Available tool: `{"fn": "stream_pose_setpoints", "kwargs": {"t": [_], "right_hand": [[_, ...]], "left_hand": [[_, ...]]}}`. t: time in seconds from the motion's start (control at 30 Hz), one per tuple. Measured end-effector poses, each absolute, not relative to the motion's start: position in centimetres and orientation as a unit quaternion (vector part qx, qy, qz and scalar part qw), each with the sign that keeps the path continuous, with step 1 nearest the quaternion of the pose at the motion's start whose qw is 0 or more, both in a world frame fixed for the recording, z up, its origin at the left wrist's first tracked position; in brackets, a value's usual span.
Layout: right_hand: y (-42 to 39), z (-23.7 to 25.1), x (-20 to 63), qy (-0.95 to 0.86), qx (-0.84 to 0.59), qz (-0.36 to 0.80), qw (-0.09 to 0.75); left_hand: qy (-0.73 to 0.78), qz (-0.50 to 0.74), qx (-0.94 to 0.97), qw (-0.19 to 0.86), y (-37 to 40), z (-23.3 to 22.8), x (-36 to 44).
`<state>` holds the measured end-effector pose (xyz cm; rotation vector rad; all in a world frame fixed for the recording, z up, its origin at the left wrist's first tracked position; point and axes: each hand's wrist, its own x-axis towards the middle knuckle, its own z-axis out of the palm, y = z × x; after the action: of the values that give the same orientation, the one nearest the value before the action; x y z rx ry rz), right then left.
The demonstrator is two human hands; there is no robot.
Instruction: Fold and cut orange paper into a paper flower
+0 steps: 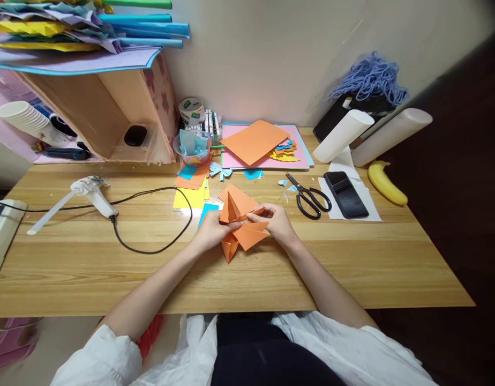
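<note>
Between my two hands, over the middle of the wooden table, is a folded orange paper piece (251, 234) with several pointed flaps. My left hand (214, 229) pinches its left side, thumb laid across the centre. Fingers of my right hand (275, 221) are closed on a flap at the upper right. One tip of the paper points down toward the table's front edge. Just behind my hands lies a flat orange sheet (241, 199), partly covered by the folded piece. A blue paper square (208, 210) sticks out beside my left hand.
Black-handled scissors (309, 199), a phone (346, 194) and a banana (387, 183) lie to the right. On the left, a glue gun (92, 195) trails a looping black cable (151, 252). Yellow and orange papers (191, 195), a plastic cup (193, 149) and pink sheets (239, 158) are at the back.
</note>
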<state>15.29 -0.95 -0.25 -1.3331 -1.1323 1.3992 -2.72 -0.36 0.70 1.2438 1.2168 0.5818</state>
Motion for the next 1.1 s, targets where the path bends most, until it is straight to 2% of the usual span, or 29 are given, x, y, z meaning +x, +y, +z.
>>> {"fn": "stream_pose_setpoints", "kwargs": {"t": [0.63, 0.83, 1.1], "right_hand": [[-0.8, -0.7, 15.0, -0.416, -0.543, 0.543, 0.488], [-0.9, -1.0, 15.1, -0.453, -0.503, 0.584, 0.448], [-1.1, -0.6, 15.2, -0.49, -0.503, 0.578, 0.416]], "left_hand": [[0.526, 0.298, 0.547, 0.579, -0.7, 0.3, -2.2], [0.534, 0.306, 0.573, 0.541, -0.7, 0.0, -2.3], [0.527, 0.293, 0.599, 0.526, -0.6, 0.2, -2.3]]}}
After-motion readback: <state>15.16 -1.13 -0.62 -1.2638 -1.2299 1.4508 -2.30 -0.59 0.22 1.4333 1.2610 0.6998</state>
